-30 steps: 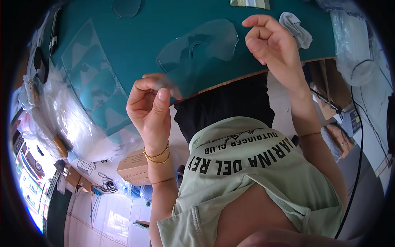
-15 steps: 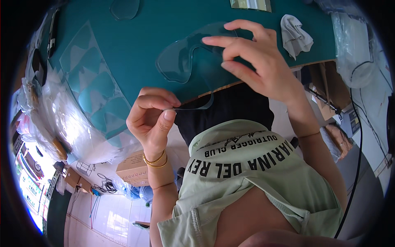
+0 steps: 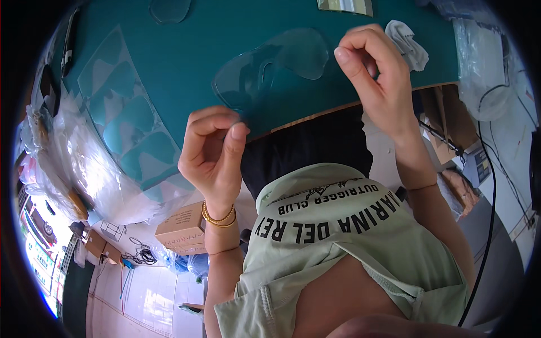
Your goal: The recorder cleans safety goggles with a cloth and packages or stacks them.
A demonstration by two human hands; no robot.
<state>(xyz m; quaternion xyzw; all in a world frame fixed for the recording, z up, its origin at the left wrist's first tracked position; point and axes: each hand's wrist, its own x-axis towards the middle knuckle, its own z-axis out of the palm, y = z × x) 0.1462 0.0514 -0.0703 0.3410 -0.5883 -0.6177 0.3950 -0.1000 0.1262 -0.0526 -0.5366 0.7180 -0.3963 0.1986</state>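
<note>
A clear, goggle-shaped plastic lens with a nose cut-out lies on the green tabletop in front of me. My left hand is by its lower left lobe, thumb and forefinger pinched on the edge of a thin clear plastic film. The film's outline runs into the lens, so I cannot tell how far they overlap. Right of the lens, my right hand is raised with its fingers curled in and the thumb close to the forefinger. Whatever sits between those fingertips, if anything, is too small to make out.
A clear sheet with lens-shaped outlines lies at the left beside crumpled plastic bags. A grey-white cloth rests behind my right hand. At the far edge are another clear lens and a shiny box. A black cutter lies far left.
My left hand has risen toward the lens, carrying the film's edge up from the table's front. My right hand has drawn away from the lens to the right, its fingers curling in.
</note>
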